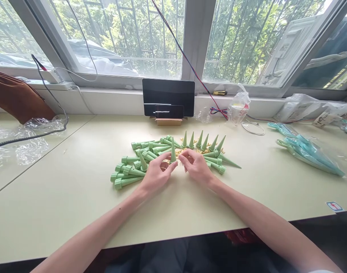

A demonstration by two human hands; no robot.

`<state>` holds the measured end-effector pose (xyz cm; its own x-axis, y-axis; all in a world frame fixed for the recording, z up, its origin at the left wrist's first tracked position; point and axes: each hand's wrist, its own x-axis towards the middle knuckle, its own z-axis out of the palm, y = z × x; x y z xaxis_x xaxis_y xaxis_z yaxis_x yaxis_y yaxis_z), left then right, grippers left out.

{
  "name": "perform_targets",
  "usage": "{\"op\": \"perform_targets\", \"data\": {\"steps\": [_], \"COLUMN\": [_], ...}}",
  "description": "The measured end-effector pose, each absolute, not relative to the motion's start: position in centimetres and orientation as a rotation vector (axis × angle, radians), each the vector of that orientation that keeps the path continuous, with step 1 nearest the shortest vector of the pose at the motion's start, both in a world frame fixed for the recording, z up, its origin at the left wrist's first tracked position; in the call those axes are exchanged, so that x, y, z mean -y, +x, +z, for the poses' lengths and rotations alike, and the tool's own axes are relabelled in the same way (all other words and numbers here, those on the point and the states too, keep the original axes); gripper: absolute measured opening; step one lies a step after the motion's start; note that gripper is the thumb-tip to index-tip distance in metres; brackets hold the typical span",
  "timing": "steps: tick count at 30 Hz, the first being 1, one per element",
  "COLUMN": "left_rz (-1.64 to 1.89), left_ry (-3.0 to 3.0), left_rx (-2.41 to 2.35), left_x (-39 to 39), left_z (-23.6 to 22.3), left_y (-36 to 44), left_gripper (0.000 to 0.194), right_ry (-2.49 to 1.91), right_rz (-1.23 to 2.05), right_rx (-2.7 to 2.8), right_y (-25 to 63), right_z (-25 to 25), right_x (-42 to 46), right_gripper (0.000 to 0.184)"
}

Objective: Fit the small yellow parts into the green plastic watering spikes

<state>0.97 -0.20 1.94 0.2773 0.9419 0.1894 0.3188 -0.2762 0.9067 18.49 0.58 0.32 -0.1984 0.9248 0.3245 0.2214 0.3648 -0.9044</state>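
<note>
Between its thumb and fingers, my left hand (157, 171) grips a green plastic spike (173, 151), its point upward. My right hand (196, 166) is beside it with thumb and fingertips pinched; whatever they hold is too small or hidden to name. Just behind the hands lie small yellowish pieces (209, 149), partly covered by my fingers. Several more green spikes (129, 170) with ribbed caps lie in a heap by my left hand. Others (201, 139) stand point-up in a row behind my right hand, and a few (215, 165) lie on their sides to its right.
A tablet (169, 94) and a phone (170, 111) lean on a cardboard stand (169, 122) by the window. To the right are bagged turquoise items (310, 151), a coiled white cable (253, 128) and a plastic bag (239, 108). Clear wrapping (31, 146) and a black cable (48, 132) lie left.
</note>
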Motion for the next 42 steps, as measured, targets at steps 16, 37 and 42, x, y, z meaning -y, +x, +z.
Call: {"op": "perform_targets", "data": {"steps": [16, 37, 42], "left_rz": [1.03, 1.053, 1.039], "left_ry": [1.828, 1.862, 1.828], "left_rx": [-1.081, -1.046, -1.089], "left_x": [0.0, -0.1, 0.1], "left_z": [1.1, 0.7, 0.9], "left_y": [0.9, 0.9, 1.1], "left_gripper": [0.038, 0.032, 0.033], "right_ry": [-1.069, -1.084, -1.075], "right_rz": [0.959, 1.07, 1.026], "right_rx": [1.615, 1.538, 1.557], "right_y": [18.5, 18.5, 18.4], "right_z": [0.0, 0.2, 0.2], "right_x": [-0.7, -0.6, -0.6], "right_gripper": [0.041, 0.025, 0.025]}}
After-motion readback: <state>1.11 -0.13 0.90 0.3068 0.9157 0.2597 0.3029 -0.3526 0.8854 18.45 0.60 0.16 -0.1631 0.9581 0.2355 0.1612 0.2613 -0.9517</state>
